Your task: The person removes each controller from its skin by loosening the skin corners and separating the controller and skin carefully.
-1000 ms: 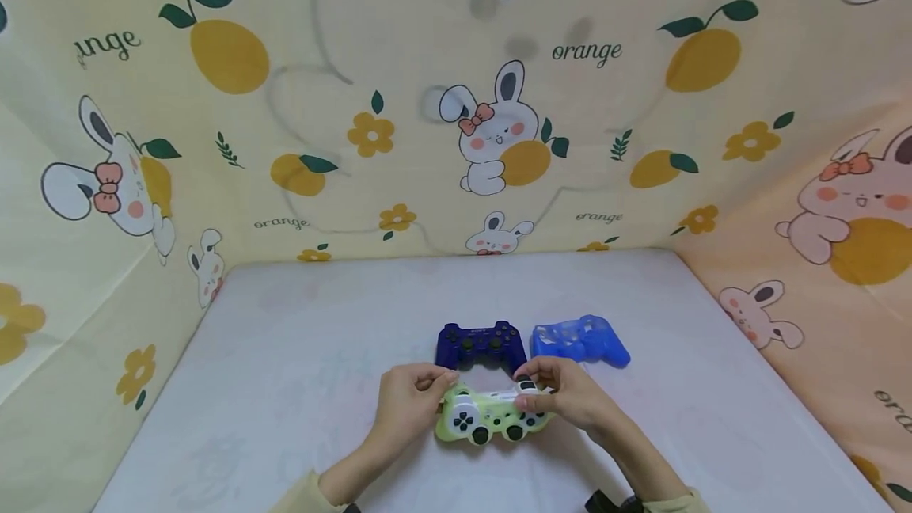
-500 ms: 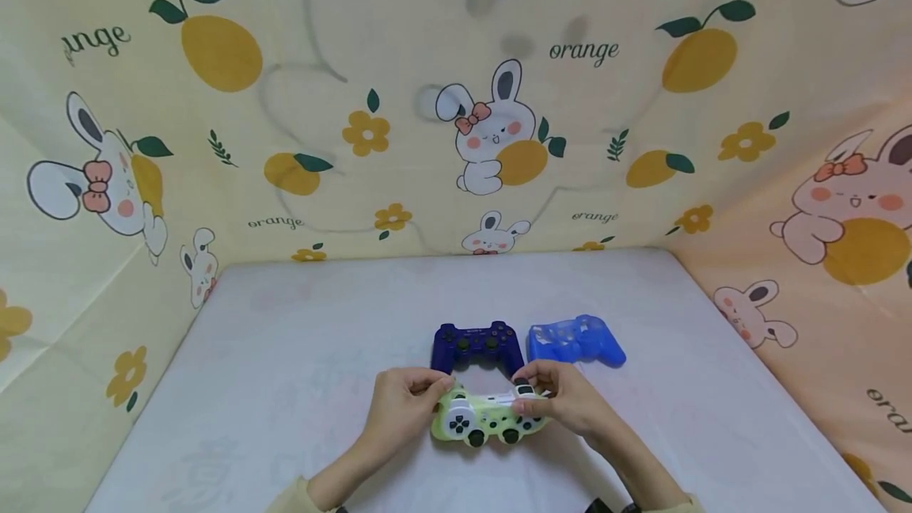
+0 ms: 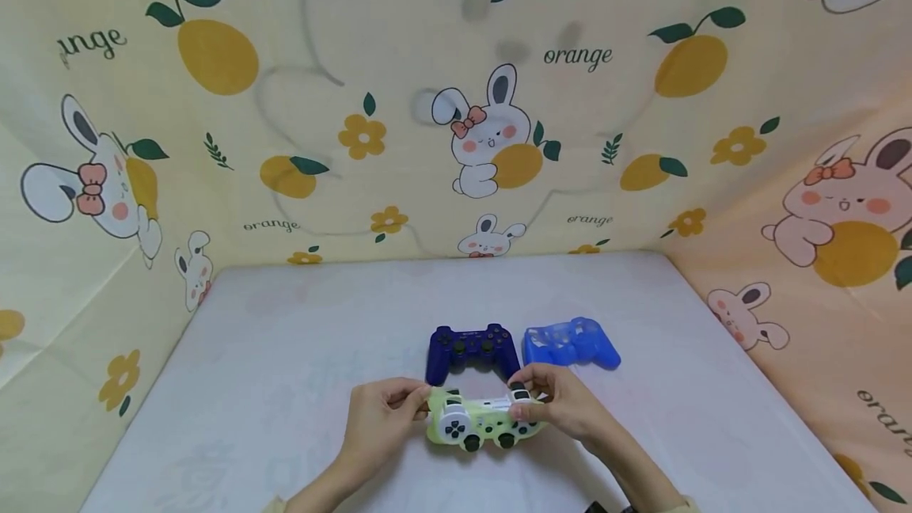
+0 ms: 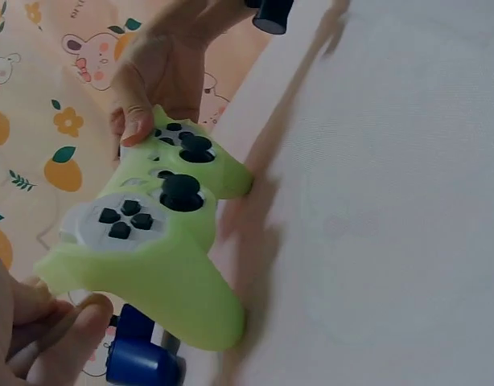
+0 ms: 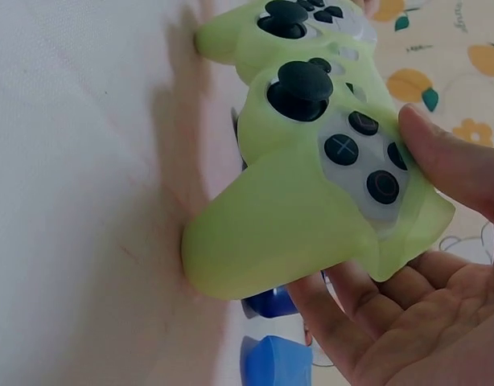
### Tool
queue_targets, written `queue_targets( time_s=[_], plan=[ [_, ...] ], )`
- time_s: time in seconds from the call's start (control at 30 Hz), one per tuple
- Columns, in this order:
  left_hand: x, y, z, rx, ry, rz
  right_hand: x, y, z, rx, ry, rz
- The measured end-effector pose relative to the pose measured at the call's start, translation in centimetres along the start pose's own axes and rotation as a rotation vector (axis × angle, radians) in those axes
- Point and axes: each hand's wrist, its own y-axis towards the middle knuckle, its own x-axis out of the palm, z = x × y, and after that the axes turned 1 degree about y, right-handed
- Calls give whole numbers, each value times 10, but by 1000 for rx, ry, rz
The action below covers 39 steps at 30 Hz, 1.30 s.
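Had wide room to pass leftward of the left hand (image 3: pixel 385 418) over the white table (image 3: pixel 264 370), and rightward of the right hand (image 3: pixel 566 402) as far as the patterned side cloth (image 3: pixel 819 295). Was blocked between both hands by the green-covered controller (image 3: pixel 490 419), just beyond them by the dark blue controller (image 3: pixel 473 344), and beyond the right hand by the bright blue controller-shaped piece (image 3: pixel 572 344).

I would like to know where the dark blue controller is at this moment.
In the head view, the dark blue controller lies on the white table, just beyond the green-covered controller and left of the lighter blue cover.
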Motion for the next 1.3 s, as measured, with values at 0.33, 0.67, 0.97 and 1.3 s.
queue_targets(
  time_s=[0.33,0.67,0.97,1.3],
  plan=[
    [-11,-2,0,-156,-81,36,-3,1,2,-17,-29,-16],
    [-1,3,-2,288,228,-109,-1,3,1,-14,-16,-18],
    [3,15,6,341,300,-288,-3,6,3,-15,-22,-21],
    [9,18,2,479,239,-211,-4,8,4,3,7,-27]
  ],
)
